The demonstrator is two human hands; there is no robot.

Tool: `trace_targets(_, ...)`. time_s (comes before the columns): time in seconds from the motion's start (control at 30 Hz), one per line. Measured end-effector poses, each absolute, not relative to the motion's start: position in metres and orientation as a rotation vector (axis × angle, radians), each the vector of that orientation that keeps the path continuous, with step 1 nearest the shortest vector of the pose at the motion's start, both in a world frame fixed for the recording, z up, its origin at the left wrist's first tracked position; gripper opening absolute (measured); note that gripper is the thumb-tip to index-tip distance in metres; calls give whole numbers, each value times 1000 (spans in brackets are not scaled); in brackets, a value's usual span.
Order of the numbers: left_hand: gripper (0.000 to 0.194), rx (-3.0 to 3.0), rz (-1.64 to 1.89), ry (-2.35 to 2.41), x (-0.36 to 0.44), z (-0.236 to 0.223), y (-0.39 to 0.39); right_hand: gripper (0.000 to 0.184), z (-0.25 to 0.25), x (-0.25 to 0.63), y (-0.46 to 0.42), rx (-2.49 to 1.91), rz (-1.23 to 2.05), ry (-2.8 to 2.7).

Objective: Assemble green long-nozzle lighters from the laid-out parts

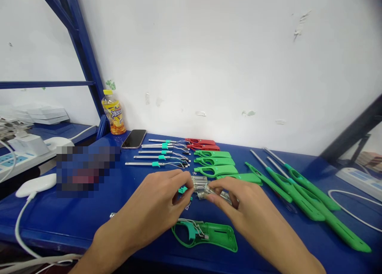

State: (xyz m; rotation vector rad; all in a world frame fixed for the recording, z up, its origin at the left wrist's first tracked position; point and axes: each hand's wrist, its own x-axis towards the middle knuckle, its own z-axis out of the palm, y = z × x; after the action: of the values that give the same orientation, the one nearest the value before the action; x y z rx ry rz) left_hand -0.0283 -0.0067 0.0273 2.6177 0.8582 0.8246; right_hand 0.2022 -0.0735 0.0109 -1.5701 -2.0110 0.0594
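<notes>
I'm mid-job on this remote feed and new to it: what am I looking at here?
There's no machine: one camera, worn on a person's head, looks forward and down at their bare hands. The right hand holds a transparent piece; the left hand is beside transparent parts, its grip unclear. On the blue table, an open green casing lies nearest. Farther back lie metal rods, red handles and green handles. Green wands lie right; a phone and bottle, left.

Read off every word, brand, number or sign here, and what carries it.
No text reads with certainty.
Yellow bottle label: bold dark lettering, too blurred to quote.
Clear canister in the right hand: any marking is too small to read.
</notes>
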Motion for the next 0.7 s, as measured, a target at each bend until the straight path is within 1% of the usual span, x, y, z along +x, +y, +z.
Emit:
trace_targets(0.17, 13, 2637, 863, 805, -29, 25, -1, 8, 9, 197, -70, -1553, 144, -2058)
trace_targets(0.37, 12, 2631, 991, 765, -32, 24, 6, 17, 9, 193, -64, -1491, 358, -1972)
trace_targets(0.53, 13, 2607, 1123, 736, -32, 27, 8, 26, 2, 193, -62, -1480, 305, -1892)
trace_targets(0.7, 16, 2586, 1172, 697, -30, 28, 5, 26, 4, 191, -62, -1464, 323, -1947)
